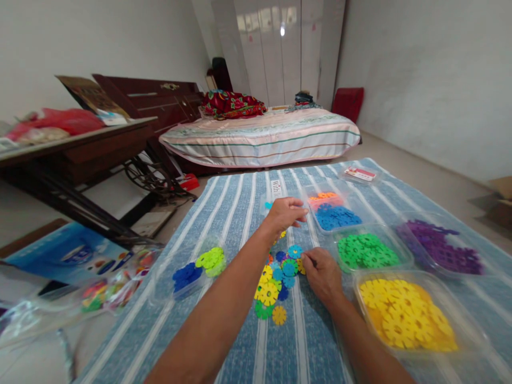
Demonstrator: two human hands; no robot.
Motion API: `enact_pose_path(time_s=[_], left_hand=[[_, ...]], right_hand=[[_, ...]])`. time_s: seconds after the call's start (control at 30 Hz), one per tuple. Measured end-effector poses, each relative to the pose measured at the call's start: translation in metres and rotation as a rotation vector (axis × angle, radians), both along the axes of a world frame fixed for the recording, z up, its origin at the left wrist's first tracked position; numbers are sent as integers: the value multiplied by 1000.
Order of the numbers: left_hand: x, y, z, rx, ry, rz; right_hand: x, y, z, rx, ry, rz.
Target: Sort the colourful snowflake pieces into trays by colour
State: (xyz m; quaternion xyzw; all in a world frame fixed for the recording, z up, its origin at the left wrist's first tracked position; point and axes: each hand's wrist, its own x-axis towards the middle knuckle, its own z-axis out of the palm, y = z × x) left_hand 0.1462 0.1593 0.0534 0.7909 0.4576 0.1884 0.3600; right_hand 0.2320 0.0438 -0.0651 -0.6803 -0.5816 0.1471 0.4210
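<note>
Head view: our left hand (286, 214) hovers near the mixed discs (288, 268) on the surface (316, 336); our right hand (323, 277), apart, meets their edge. We cannot tell whether either grips anything. Brushed by our left forearm (236, 293), the loose discs could scatter.

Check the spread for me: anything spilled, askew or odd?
No visible damage. Only the mixed-colour heap of discs stands out: it lies loose on the striped cloth beside the right hand, whereas the green discs and yellow discs sit in separate boxes.
</note>
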Motion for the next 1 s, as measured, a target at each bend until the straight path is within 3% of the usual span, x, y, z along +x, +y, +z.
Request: enact_pose_path(time_s=[0.13, 0.4, 0.73, 1.0], left_hand=[[-15, -2, -7, 97, 283, -63], [-53, -20, -25, 112, 596, -200], [-56, -13, -37, 74, 620, -200], [-62, -9, -41, 40, 481, -123]], right_hand=[[0, 0, 1, 10, -8, -1], [0, 0, 0, 13, -16, 1], [1, 1, -1, 26, -30, 5], [0, 1, -1, 22, -25, 2]])
